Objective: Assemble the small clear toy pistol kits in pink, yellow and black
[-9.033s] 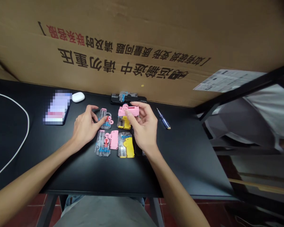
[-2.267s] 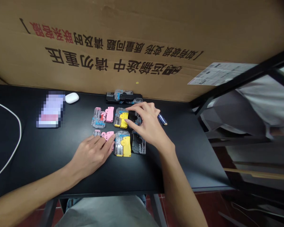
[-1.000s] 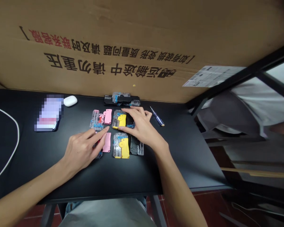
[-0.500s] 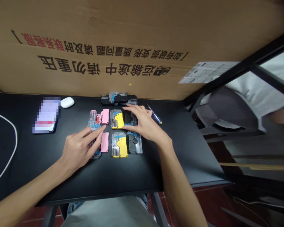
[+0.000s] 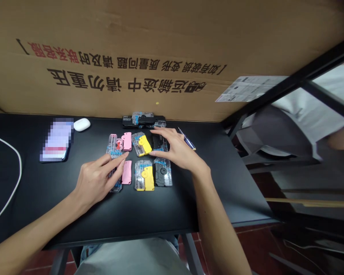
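Flat clear-and-coloured plastic pieces lie in two rows before me. My left hand (image 5: 99, 175) is over the lower pink piece (image 5: 126, 172), covering part of its clear section; index finger and thumb stretch out, slightly apart. The upper pink piece (image 5: 127, 141) lies just beyond that fingertip. My right hand (image 5: 173, 149) arches over the upper black piece (image 5: 158, 142), fingers and thumb spread, partly hiding it. Its thumb tip meets the corner of the upper yellow piece (image 5: 143, 144), which sits tilted. Below are another yellow piece (image 5: 148, 178) and another black piece (image 5: 162, 173).
More black-and-clear pieces (image 5: 145, 119) are stacked at the back against a large cardboard box (image 5: 172, 46). A blue pen (image 5: 187, 138) lies right of my right hand. On the left are a phone (image 5: 55, 141), a white rounded case (image 5: 82, 124) and a white cable (image 5: 19, 168).
The upper yellow piece has turned out of line with its neighbours. The upper black piece has shifted slightly right with my right hand. My left hand stays in place.
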Motion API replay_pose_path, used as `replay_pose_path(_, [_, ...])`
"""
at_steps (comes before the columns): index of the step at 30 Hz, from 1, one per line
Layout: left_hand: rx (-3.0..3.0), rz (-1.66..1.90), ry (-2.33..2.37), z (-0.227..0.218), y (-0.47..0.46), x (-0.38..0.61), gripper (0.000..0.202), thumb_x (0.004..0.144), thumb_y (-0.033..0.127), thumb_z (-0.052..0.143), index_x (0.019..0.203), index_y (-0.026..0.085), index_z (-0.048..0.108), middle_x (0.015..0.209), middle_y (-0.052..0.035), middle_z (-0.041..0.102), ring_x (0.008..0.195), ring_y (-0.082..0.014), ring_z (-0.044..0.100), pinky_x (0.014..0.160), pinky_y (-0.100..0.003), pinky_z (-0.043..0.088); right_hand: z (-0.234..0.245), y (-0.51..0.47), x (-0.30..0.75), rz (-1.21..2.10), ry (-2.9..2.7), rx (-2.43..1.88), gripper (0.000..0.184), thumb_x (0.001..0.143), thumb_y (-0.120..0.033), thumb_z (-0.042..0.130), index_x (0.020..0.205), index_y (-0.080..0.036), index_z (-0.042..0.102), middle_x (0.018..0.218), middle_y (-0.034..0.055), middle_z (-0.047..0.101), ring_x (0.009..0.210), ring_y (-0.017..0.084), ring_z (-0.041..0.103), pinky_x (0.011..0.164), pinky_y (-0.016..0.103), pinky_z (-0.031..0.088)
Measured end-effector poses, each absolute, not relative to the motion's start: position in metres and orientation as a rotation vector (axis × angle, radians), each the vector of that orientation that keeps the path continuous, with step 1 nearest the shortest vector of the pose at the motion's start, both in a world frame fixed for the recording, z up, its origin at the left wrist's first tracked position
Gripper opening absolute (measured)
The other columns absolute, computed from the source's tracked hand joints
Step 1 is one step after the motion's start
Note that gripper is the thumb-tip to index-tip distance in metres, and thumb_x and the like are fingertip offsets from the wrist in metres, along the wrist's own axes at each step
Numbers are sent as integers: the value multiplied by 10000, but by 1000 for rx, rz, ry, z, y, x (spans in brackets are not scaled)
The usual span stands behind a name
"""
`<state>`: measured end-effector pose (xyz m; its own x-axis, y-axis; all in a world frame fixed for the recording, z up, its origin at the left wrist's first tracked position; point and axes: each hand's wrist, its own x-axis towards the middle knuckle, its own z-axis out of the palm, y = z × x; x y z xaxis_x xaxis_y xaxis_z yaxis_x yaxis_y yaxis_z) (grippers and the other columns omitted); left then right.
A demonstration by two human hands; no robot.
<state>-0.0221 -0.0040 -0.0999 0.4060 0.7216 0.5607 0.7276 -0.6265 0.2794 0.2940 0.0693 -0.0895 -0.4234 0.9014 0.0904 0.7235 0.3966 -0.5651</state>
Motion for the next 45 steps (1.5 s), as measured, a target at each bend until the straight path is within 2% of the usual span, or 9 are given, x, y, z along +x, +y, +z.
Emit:
replay_pose_path(4, [-2631,-1073,-1356,-98,-1,-21,300,1162,251,653,1352,155,864,789,-1,663,611,-139,580,580,-291,469,-87,66,280,596,-2267,-1343,695,1027,-629,816,1646,-383,617,1738,93,627,1602,416,543,1281,682,433])
replay_pose_path(8, [-2666,-1098,-1325,-96,4,-22,310,1126,193,667,1395,172,819,1109,-117,734,977,-256,687,845,-397,605,-90,64,268,622,-2310,-1333,702,1067,-616,776,1694,-366,581,1786,101,581,1651,411,488,1299,668,391])
replay_pose_path(10, [-2688,-1096,-1324,-96,6,-23,328,1119,187,671,1429,185,780,1280,-162,724,1148,-312,686,983,-482,614,-92,64,264,626,-2321,-1338,713,1078,-618,761,1713,-363,562,1799,101,567,1679,413,449,1309,672,365])
replay_pose_path(16, [-2746,-1071,-1347,-98,10,-27,400,1131,225,680,1530,215,660,1504,-197,683,1366,-388,650,1100,-607,581,-95,63,260,595,-2315,-1338,714,1071,-685,739,1674,-332,592,1698,119,651,1603,422,502,1269,655,377])
replay_pose_path(21, [-2748,-1103,-1405,-99,11,-27,414,1137,250,670,1550,255,636,1511,-173,677,1380,-377,646,1138,-610,574,-92,62,259,535,-2323,-1388,774,1056,-731,725,1692,-319,572,1642,137,660,1498,431,545,1227,638,421])
replay_pose_path(25, [-2800,-1029,-1421,-101,9,-26,513,1155,297,649,1659,259,563,1587,-202,611,1446,-406,588,1154,-639,557,-96,64,259,544,-2326,-1375,861,1057,-726,723,1781,-344,454,1749,133,583,1561,437,491,1244,644,417])
replay_pose_path(29, [-2851,-997,-1409,-103,7,-23,603,1165,326,636,1745,302,474,1630,-202,577,1494,-422,552,1176,-660,527,-101,65,259,563,-2333,-1364,840,1067,-722,709,1780,-356,456,1727,136,610,1589,432,483,1254,658,403])
replay_pose_path(38, [-2716,-1154,-1552,-104,19,-28,458,1146,344,654,1589,226,648,1520,-179,692,1395,-372,642,1182,-599,553,-102,66,259,551,-2346,-1349,890,1042,-754,729,1771,-319,463,1771,150,571,1615,428,468,1287,652,357])
replay_pose_path(45, [-2693,-1217,-1584,-107,19,-27,394,1139,336,647,1511,214,697,1420,-159,752,1340,-347,691,1156,-566,591,-106,69,259,528,-2327,-1322,878,1019,-779,739,1742,-339,506,1652,146,655,1503,423,547,1245,647,394])
